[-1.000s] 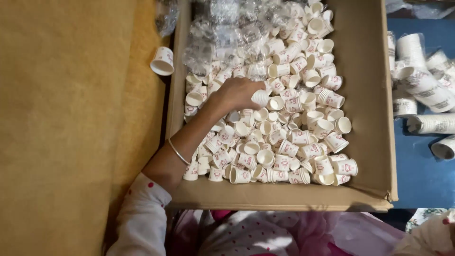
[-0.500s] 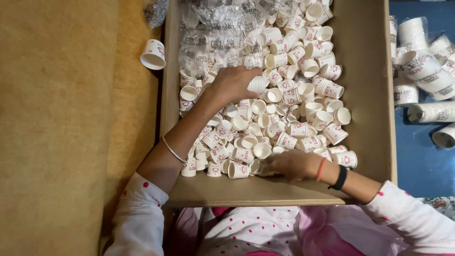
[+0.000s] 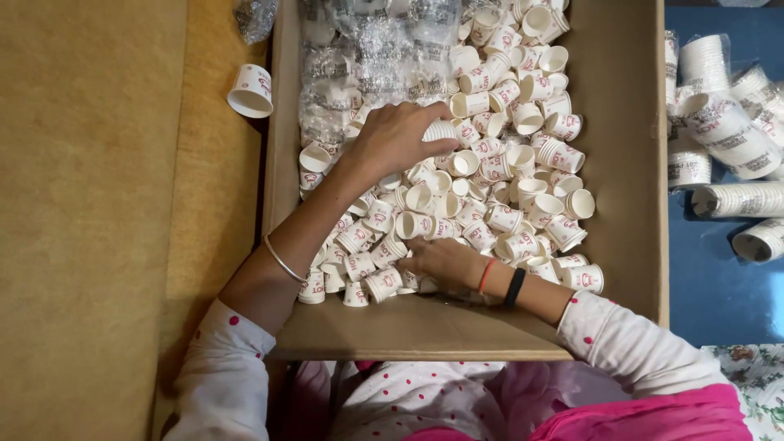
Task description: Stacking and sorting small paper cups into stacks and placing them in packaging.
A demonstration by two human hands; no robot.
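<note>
A wide cardboard box [image 3: 629, 163] fills the middle of the frame, and a heap of small white paper cups [image 3: 498, 188] with red print lies loose across its floor, thickest at the centre and lower left. In the upper part of the box, clear plastic sleeves [image 3: 367, 57] lie bunched over more cups.

The left hand [image 3: 396, 139], reaching in from the lower left with a thin metal bangle [image 3: 282, 261] on its wrist, rests on the heap at upper centre; its thumb and fingers are pinched on one ribbed cup [image 3: 441, 131] lying on its side. The right hand [image 3: 445, 261], wearing an orange band and a black band, lies flat among the cups near the lower edge of the box; its fingers are partly buried, so I cannot tell whether they grip anything.

Outside the box, a single cup [image 3: 250, 91] lies on the tan surface [image 3: 98, 204] at upper left. At the right edge, stacked cups in plastic wraps [image 3: 727, 131] lie on a blue surface [image 3: 719, 294].
</note>
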